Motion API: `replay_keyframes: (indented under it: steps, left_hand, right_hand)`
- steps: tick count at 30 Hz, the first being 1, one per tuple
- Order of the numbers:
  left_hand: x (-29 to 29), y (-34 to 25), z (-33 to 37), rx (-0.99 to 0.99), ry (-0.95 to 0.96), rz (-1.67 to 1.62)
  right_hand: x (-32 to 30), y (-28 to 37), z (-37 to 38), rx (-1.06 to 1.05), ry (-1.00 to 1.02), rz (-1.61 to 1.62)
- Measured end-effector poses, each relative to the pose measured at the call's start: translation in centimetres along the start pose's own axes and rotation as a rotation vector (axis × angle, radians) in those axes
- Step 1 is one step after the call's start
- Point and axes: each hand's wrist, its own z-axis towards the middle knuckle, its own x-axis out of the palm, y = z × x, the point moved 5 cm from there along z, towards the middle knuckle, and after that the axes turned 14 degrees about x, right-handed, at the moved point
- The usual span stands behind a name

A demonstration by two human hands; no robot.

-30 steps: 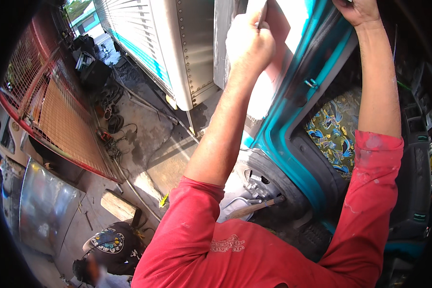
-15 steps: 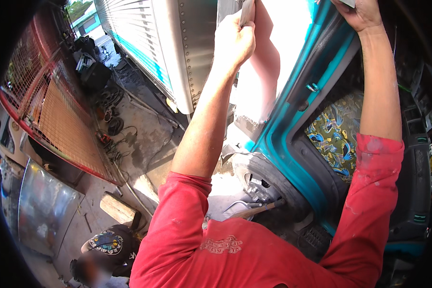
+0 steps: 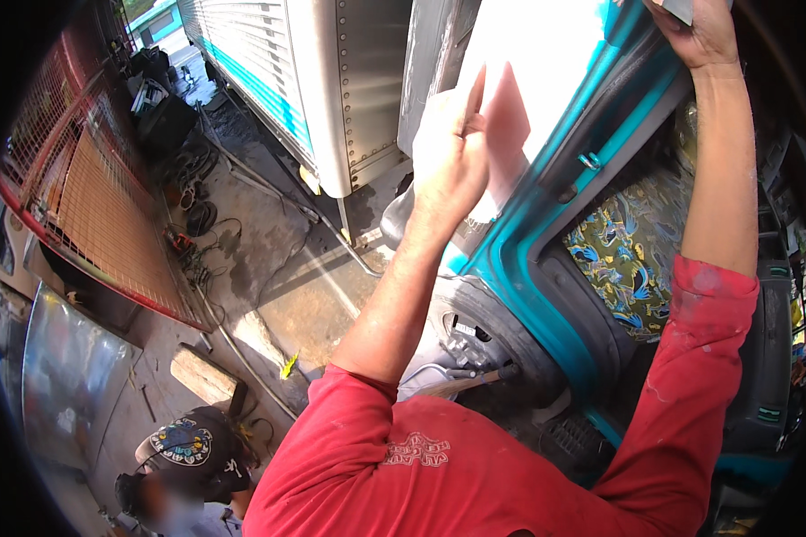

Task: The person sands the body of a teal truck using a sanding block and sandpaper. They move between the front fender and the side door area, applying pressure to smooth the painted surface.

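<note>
Seen from the head camera, a person in a red long-sleeved shirt [image 3: 510, 456] reaches both bare arms up toward a sunlit white-and-pink panel [image 3: 542, 58] bordered in turquoise at the top of the view. The left hand [image 3: 452, 166] is in front of the panel, its fingers curled together, apparently around a thin flat blade [image 3: 477, 94] seen edge-on; whether the blade touches the surface cannot be told. The right hand [image 3: 706, 38], near the upper right edge, pinches a flat grey plate [image 3: 678, 9] partly cut off by the frame. Below the panel runs a turquoise vehicle door frame [image 3: 510, 259], beside a seat with an olive, blue and yellow patterned cover [image 3: 622, 242]. At left stand a silver riveted metal body [image 3: 367, 89] and a red-framed wire mesh gate [image 3: 121, 215]; a co-worker in a black shirt [image 3: 215, 447] bends near a rough wooden block [image 3: 204, 371].
</note>
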Motion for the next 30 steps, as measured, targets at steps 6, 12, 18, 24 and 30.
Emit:
replay_keyframes:
  steps: [6, 12, 18, 24, 30]
  left_hand:
    - [-1.8, 6.0, 3.1, -0.326, 0.037, -0.237]
    - [0.6, 2.3, 9.5, -0.195, 0.058, -0.153]
    - [5.2, -6.5, 6.2, 0.238, 0.082, 0.105]
    - [1.2, -2.0, 0.1, 0.071, 0.215, -0.016]
    - [-1.4, 7.3, 0.3, -0.173, 0.044, -0.047]
  right_hand:
    - [0.6, 0.0, -0.4, 0.020, 0.063, 0.039]
    - [0.1, -0.2, 0.2, 0.055, 0.067, 0.054]
    - [-0.3, 0.0, 0.3, -0.006, 0.092, -0.030]
    - [0.4, 0.2, -0.3, -0.020, 0.016, -0.040]
    - [1.2, 0.1, -0.9, -0.075, -0.022, -0.099]
